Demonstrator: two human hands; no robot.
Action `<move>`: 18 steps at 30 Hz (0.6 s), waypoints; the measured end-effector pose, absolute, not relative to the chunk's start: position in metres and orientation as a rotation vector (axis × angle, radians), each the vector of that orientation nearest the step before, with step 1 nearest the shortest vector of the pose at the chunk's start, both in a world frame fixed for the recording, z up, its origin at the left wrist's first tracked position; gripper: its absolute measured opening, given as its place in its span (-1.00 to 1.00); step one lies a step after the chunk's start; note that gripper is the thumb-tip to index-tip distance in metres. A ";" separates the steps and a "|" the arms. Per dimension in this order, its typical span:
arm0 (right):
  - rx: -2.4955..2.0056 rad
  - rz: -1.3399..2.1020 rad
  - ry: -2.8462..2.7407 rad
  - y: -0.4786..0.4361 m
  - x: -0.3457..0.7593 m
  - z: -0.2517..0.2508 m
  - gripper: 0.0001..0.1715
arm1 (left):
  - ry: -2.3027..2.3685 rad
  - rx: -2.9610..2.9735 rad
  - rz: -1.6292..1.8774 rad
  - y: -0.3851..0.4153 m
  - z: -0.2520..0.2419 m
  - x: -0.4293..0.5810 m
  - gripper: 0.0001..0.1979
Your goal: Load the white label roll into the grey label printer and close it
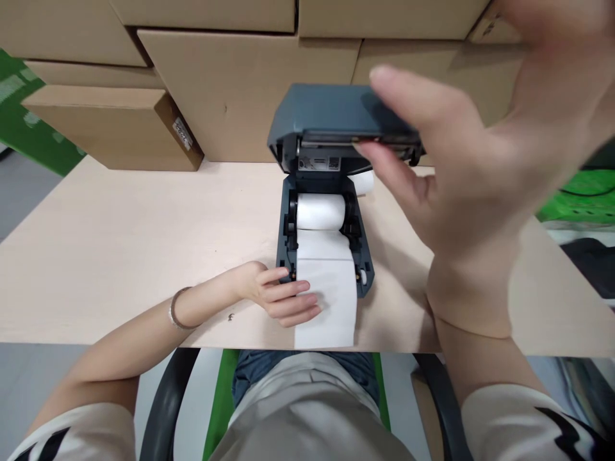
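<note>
A dark blue-grey label printer [366, 256] sits on the table with its lid [327, 105] raised. Inside it lies a white label roll [321, 212], and the label strip [331, 307] runs forward over the front edge towards me. My left hand [281, 294] rests at the printer's front left, its fingers stretched over the strip's left side. Large and close to the camera, my right hand [461, 147] is at the lid's right side. Two of its fingers lie across the lid, one above its edge and one below. Its other fingers are blurred.
Cardboard boxes [250, 96] are stacked along the back of the table [120, 256]. A flatter box [96, 128] stands at the left. Behind the printer's right side is a small white roll [364, 182]. Green material [583, 198] and dark items lie beyond the right edge.
</note>
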State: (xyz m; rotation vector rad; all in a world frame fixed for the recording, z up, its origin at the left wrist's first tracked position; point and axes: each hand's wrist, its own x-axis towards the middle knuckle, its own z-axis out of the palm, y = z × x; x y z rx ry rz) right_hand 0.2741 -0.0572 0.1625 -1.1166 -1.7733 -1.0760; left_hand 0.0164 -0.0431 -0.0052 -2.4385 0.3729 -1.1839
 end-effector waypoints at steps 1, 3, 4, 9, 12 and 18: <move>-1.117 -1.107 -1.694 -0.048 0.272 0.160 -0.12 | 0.336 -2.364 -1.203 -0.044 0.000 0.017 -0.87; -1.154 -1.030 -1.685 -0.031 0.269 0.152 -0.29 | 0.212 -2.329 -1.189 -0.044 0.004 0.017 -0.90; -1.179 -0.981 -1.718 -0.024 0.269 0.147 -0.38 | 0.147 -2.360 -1.158 -0.043 0.003 0.016 -0.87; -1.238 -0.800 -2.020 -0.003 0.278 0.127 -0.42 | -0.162 -2.660 -1.122 -0.024 -0.011 0.001 -0.26; -1.212 -0.706 -2.067 0.005 0.278 0.121 -0.48 | -0.413 -2.704 -1.158 -0.014 -0.017 -0.007 -0.17; -1.186 -0.634 -1.898 0.020 0.271 0.128 -0.20 | -0.484 -2.812 -1.131 -0.014 -0.016 -0.003 -0.23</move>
